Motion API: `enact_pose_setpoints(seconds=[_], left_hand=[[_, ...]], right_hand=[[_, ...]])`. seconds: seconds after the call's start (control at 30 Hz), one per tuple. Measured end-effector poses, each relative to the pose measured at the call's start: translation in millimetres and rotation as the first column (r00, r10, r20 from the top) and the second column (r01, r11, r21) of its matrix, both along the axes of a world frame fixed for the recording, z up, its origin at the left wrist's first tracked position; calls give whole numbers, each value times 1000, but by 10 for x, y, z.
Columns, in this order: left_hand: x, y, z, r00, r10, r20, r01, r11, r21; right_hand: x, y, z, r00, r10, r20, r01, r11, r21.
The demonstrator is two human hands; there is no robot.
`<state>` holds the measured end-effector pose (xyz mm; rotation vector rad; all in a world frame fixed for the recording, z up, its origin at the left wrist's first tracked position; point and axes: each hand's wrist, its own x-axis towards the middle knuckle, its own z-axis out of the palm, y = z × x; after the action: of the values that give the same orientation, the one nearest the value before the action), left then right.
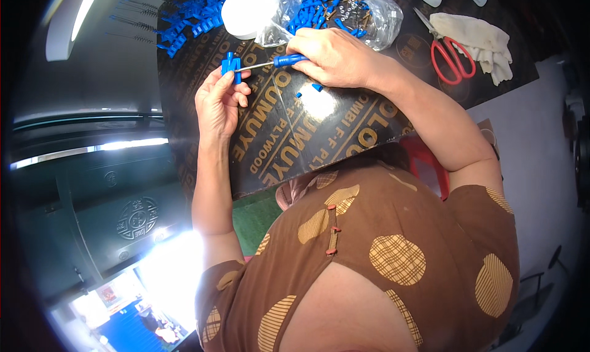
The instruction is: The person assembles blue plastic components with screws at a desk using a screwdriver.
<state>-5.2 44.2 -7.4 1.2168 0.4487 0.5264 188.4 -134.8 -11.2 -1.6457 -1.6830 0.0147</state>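
Observation:
Between its thumb and fingers, my left hand (220, 98) pinches a small blue plastic part (231, 67) above the dark plywood tabletop. My right hand (335, 57) is wrapped round the blue handle of a screwdriver (286, 60). Its metal shaft points left, and the tip meets the blue part or lies right against it; the exact contact is too small to make out. Below the right hand, a small blue piece (316, 87) and a tinier blue bit (298, 95) lie on the table.
Behind my hands lie a clear plastic bag (386, 20) of blue pieces and screws, a white round container (246, 12) and a heap of blue parts (203, 17) with thin wires. Red-handled scissors (452, 62) and a white cloth (476, 38) rest at the right.

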Motion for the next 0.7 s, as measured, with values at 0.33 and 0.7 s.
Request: enact_pose_setpoints(seconds=[0.33,0.7], left_hand=[[-6,-14,-5,1000,5,3,-5,999,-51],[9,-26,19,999,52,10,-51,996,-77]], right_hand=[[9,-31,40,1000,3,-30,-5,999,-35],[-35,13,43,996,-5,-92,8,1000,29]])
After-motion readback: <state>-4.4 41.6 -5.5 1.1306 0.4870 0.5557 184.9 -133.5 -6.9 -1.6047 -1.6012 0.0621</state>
